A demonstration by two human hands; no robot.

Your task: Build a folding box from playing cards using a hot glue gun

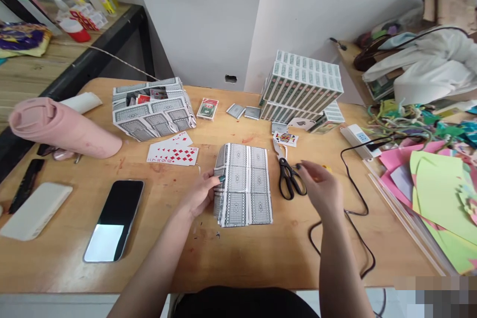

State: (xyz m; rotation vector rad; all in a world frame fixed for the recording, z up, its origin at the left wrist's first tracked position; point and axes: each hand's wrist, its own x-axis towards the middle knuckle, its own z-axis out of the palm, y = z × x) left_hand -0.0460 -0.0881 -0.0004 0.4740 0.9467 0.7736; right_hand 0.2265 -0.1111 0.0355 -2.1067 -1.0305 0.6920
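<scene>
My left hand grips the left edge of a box-like piece covered in grey-backed playing cards, thumb on its top face. The piece rests on the table in front of me. To its right, my right hand is raised with its fingers pinched together; what they hold, if anything, I cannot make out. Close to those fingertips lie black-handled scissors, blades pointing away. A small yellow thing shows partly behind my right hand. Face-up diamond cards lie beyond my left hand.
A card-covered box with loose cards inside stands at back left. Card packs are stacked at back right, near one pack. A pink tumbler, phone, black cable, power strip and coloured paper lie around.
</scene>
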